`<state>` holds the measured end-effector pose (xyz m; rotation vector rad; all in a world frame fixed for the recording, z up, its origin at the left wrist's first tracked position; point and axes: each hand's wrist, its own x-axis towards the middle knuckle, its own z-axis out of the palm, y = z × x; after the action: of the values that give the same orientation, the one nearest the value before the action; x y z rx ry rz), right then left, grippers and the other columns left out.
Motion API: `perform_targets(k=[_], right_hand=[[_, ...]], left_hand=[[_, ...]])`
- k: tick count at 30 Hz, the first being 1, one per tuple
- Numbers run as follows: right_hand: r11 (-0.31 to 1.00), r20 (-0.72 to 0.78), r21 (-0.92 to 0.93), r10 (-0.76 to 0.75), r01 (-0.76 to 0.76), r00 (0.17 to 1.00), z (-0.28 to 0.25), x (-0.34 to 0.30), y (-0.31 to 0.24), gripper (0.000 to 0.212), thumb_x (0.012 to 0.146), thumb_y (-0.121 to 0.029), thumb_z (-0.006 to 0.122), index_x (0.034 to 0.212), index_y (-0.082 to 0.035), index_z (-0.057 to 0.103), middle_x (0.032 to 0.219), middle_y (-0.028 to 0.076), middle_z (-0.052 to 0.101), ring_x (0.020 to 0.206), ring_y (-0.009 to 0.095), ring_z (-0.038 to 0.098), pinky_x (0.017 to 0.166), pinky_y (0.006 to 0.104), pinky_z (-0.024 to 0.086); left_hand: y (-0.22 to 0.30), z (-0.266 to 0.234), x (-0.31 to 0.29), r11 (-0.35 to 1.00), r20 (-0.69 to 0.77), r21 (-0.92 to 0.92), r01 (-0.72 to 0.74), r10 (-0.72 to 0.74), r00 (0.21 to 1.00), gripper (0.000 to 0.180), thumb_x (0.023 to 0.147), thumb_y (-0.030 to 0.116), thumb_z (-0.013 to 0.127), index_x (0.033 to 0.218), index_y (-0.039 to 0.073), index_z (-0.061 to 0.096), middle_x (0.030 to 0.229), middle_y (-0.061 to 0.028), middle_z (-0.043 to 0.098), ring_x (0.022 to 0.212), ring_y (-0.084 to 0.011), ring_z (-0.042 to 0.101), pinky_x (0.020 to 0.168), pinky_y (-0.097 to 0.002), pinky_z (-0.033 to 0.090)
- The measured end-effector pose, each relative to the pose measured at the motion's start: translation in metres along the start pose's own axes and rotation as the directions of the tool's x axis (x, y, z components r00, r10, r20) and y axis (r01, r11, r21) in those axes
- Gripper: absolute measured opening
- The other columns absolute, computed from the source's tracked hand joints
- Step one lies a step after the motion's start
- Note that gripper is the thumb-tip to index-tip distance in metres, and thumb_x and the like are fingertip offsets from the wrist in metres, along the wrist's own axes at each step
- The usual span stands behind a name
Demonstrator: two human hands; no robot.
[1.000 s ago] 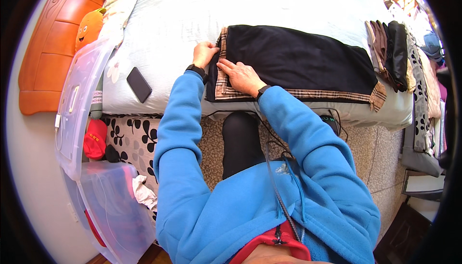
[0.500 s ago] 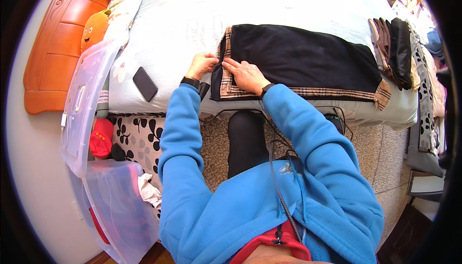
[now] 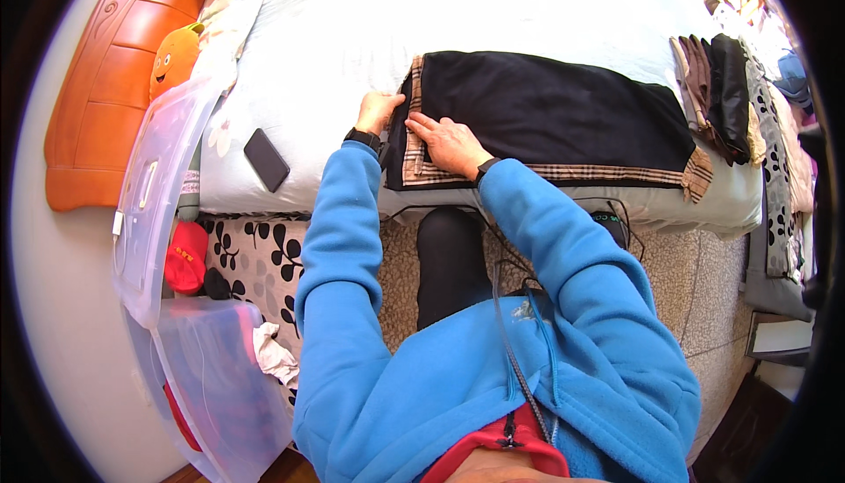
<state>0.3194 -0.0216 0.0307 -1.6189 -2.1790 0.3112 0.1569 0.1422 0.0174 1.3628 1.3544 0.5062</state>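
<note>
A folded black garment (image 3: 546,104) with tan plaid trim lies flat along the near side of the bed. At its left edge my left hand (image 3: 378,113) is closed, its fingertips pinching the black border. My right hand (image 3: 449,144) rests palm down just to the right of it. Its fingers are stretched out over the plaid strip (image 3: 415,87), pressing on the cloth and holding nothing.
Left of the garment a dark phone (image 3: 266,160) lies on the pale bedsheet (image 3: 334,43). A clear plastic box (image 3: 220,386) with a raised lid (image 3: 163,192) stands at the left. Folded dark clothes (image 3: 729,95) are at the right. Cables (image 3: 616,210) hang by the bed's edge.
My left hand has moved slightly up along the garment's left edge, a little away from my right hand's fingertips. My right hand stays nearly in place on the plaid strip.
</note>
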Motion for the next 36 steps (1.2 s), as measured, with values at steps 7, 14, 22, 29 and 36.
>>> perform_targets(k=[7,14,22,29,36], right_hand=[[1.0,-0.011,-0.028,-0.013,0.012,1.0,0.004,0.001,0.003,0.061,0.086,-0.006,0.053,0.146,-0.015,0.051,0.152,0.002,0.048,0.091,0.029,0.063,0.085,0.0412,0.056],[1.0,-0.033,0.007,-0.017,0.018,0.999,0.003,0.001,0.002,0.062,0.085,-0.006,0.053,0.146,-0.012,0.051,0.151,0.004,0.048,0.089,0.029,0.063,0.083,0.0416,0.055],[1.0,-0.021,-0.002,0.013,-0.013,1.0,0.005,0.004,0.001,0.063,0.085,-0.006,0.053,0.147,-0.012,0.05,0.152,0.006,0.048,0.088,0.03,0.064,0.082,0.043,0.056],[0.999,0.025,-0.025,0.023,-0.022,0.999,0.007,0.01,0.002,0.059,0.085,-0.009,0.053,0.144,-0.012,0.054,0.153,0.004,0.048,0.09,0.031,0.066,0.082,0.0439,0.056],[0.999,0.04,-0.04,0.029,-0.028,0.999,0.005,0.011,-0.001,0.058,0.086,-0.009,0.054,0.143,-0.009,0.053,0.155,0.007,0.046,0.094,0.032,0.066,0.084,0.0447,0.055]], left_hand=[[0.012,0.007,0.029,0.993,0.023,-0.054,-0.103,0.105,0.994,0.014,0.089,0.021,0.075,0.094,0.007,0.074,0.079,0.0001,0.07,0.066,-0.0111,0.06,0.061,-0.027,0.047],[0.0,0.022,0.032,0.904,-0.183,0.353,-0.241,0.319,0.93,0.017,0.078,0.015,0.079,0.091,0.004,0.077,0.085,-0.0084,0.076,0.078,-0.0154,0.07,0.076,-0.0298,0.055],[-0.003,0.022,0.032,0.888,-0.194,0.376,-0.263,0.353,0.915,0.018,0.078,0.02,0.081,0.087,0.006,0.077,0.085,-0.0115,0.076,0.078,-0.0231,0.072,0.075,-0.0347,0.055],[-0.005,-0.005,0.003,0.996,0.141,-0.073,-0.051,0.061,0.988,0.016,0.087,0.016,0.078,0.092,0.001,0.072,0.071,-0.004,0.067,0.064,-0.0117,0.062,0.054,-0.0271,0.049],[0.006,-0.02,-0.032,0.983,0.309,-0.131,0.126,-0.081,0.948,0.018,0.092,0.022,0.076,0.097,0.005,0.072,0.075,0.0032,0.065,0.06,-0.0036,0.054,0.05,-0.017,0.04]])
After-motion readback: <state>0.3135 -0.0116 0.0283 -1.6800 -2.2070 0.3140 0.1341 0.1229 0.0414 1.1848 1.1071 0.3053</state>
